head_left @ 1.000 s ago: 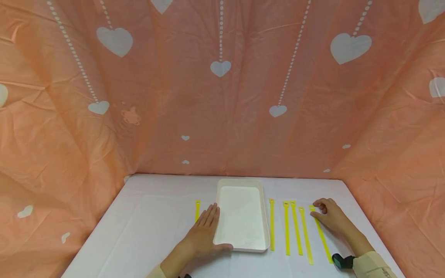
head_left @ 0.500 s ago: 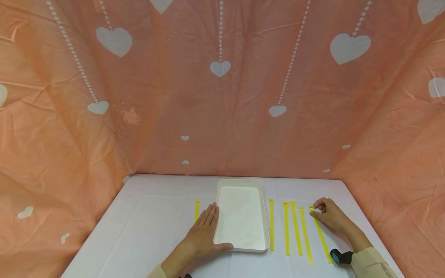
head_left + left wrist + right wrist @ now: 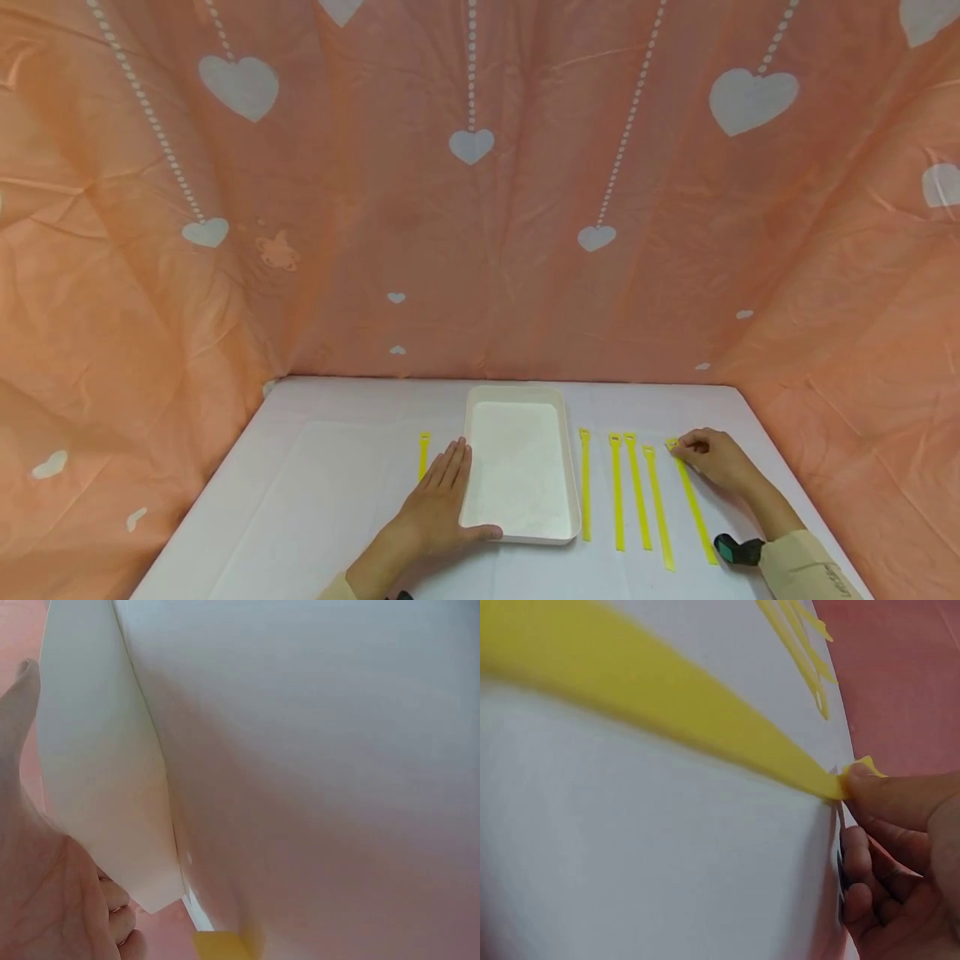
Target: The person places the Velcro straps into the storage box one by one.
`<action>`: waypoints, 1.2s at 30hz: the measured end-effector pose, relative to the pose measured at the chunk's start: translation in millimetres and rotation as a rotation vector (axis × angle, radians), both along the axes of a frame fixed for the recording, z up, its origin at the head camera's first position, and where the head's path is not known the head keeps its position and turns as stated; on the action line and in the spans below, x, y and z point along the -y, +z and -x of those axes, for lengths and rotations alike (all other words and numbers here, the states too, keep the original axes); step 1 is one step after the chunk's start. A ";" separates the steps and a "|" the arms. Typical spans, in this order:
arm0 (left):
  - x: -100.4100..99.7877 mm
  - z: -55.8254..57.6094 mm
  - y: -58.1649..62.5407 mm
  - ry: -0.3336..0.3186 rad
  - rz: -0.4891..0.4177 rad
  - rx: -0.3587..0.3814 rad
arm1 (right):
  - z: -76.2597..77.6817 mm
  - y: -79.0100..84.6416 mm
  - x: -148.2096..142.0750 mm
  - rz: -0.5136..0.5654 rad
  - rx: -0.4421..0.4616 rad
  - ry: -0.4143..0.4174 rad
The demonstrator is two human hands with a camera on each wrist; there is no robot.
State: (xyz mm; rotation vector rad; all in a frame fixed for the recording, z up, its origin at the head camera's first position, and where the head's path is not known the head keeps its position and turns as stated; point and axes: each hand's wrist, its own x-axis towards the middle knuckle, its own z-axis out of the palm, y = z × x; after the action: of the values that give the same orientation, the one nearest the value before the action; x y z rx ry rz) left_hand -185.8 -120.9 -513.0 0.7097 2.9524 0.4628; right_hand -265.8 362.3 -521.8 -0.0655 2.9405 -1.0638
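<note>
A white rectangular tray (image 3: 517, 475) lies on the table with nothing in it. My left hand (image 3: 438, 508) rests along its left side, fingers straight, thumb at the near edge; in the left wrist view the palm (image 3: 52, 900) lies beside the tray's wall (image 3: 105, 757). At the right, my right hand (image 3: 718, 458) pinches a flat yellow cable tie (image 3: 697, 512) near its slotted head. The right wrist view has thumb and fingers (image 3: 900, 802) at that head, while the strap (image 3: 675, 697) runs back toward the camera, its head end lifted.
Several more yellow cable ties (image 3: 618, 500) lie side by side right of the tray, slotted heads away from me. Another cable tie (image 3: 423, 454) lies left of the tray, partly hidden by my left hand. An orange heart-patterned curtain (image 3: 480, 267) encloses the white table (image 3: 337, 467).
My right thumb and fingertips have closed on the rightmost cable tie, and its head has moved slightly up in the head view. The left hand and the tray hold still.
</note>
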 end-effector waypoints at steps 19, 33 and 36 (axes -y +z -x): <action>-0.2 -0.9 2.4 0.011 -0.032 0.046 | -6.3 18.5 0.2 0.139 -0.010 0.034; 0.4 -1.6 2.6 0.003 -0.029 0.022 | -15.8 49.6 12.1 0.192 -0.146 0.064; -0.3 -3.0 4.1 0.001 -0.038 0.028 | -18.3 56.8 16.1 0.203 -0.153 0.060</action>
State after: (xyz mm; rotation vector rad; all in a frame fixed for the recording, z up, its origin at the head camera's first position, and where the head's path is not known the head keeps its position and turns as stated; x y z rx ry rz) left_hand -182.8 -120.6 -508.9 0.6993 2.9255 0.5259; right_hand -247.5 346.2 -465.1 -0.2461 2.9269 -1.4032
